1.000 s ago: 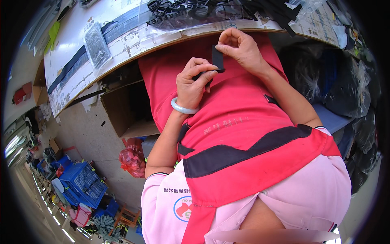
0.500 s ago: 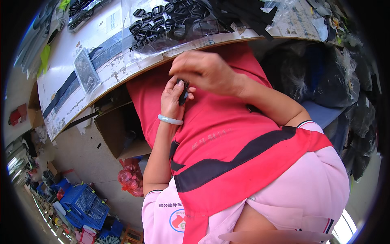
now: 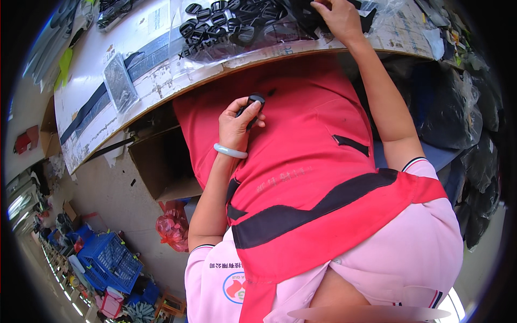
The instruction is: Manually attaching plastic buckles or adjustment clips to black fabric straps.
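Webbing strips (image 3: 299, 14) lie beside the right hand (image 3: 342, 20), its grip unclear; the left hand (image 3: 237, 125) clasps a black buckle (image 3: 255, 99).

Bright centre, dark warped edges

The white table (image 3: 91, 75) bears black buckles (image 3: 233, 24) and black straps (image 3: 304, 19).

Gripping a black piece (image 3: 255, 100), perhaps a buckle, in the left hand (image 3: 235, 125); holding the right hand (image 3: 341, 22) by black straps (image 3: 302, 20).
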Demonstrator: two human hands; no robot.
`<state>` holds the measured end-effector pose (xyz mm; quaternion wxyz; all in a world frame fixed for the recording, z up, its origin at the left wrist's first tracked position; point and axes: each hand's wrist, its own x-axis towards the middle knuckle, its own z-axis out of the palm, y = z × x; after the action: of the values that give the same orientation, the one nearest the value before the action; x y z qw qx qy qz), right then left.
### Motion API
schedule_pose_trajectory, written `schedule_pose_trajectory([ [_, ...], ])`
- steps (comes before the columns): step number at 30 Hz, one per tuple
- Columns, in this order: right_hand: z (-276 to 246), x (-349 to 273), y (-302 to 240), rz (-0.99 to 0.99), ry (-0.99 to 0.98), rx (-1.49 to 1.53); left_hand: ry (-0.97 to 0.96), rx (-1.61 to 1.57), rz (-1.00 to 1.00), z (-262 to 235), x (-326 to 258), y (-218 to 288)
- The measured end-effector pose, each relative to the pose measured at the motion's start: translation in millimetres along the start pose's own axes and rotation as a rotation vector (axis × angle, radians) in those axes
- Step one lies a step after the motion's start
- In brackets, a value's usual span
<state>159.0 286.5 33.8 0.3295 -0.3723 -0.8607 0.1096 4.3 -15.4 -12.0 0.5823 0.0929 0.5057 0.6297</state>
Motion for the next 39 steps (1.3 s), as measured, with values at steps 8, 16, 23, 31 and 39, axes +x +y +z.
schedule_pose_trajectory([
  [8,-30.4,-57.6,-118.5,0.272,-0.573,0.882,-0.003,-0.07,0.09,-1.2,0.2,1.6],
  [16,-3.7,-109.7,-142.1,0.612,-0.946,1.004,0.022,0.176,0.119,-0.5,-8.5,2.3],
  [23,5.0,-114.8,-138.2,0.804,-0.913,1.122,0.028,0.318,0.296,0.7,-9.6,-1.9],
  [31,21.4,-117.5,-143.0,0.885,-0.796,1.349,0.138,0.802,0.653,-2.2,-4.4,-4.6],
  [39,26.8,-113.4,-129.9,0.782,-0.875,1.284,0.1,0.916,0.837,-10.1,-1.0,-4.4],
])
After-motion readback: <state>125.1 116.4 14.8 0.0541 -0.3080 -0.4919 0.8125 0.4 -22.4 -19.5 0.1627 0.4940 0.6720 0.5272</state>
